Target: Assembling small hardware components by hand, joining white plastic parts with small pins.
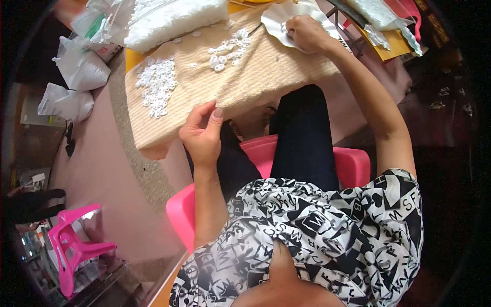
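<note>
At one o'clock on the cloth-covered tabletop [194, 89]: dish [273, 24], white, scalloped rim. Our right hand [309, 35] over it, fingers curled downward; whether they hold anything, we cannot tell. Ten o'clock, by the near edge: our left hand [203, 134], thumb and forefinger pinched narrow, anything between too small to tell. Ten, farther out: pile of white pieces [157, 84]. Near twelve: smaller cluster [230, 50]. Step in hand, we judge: picking from the dish; next move calls for a fine pinch.
</note>
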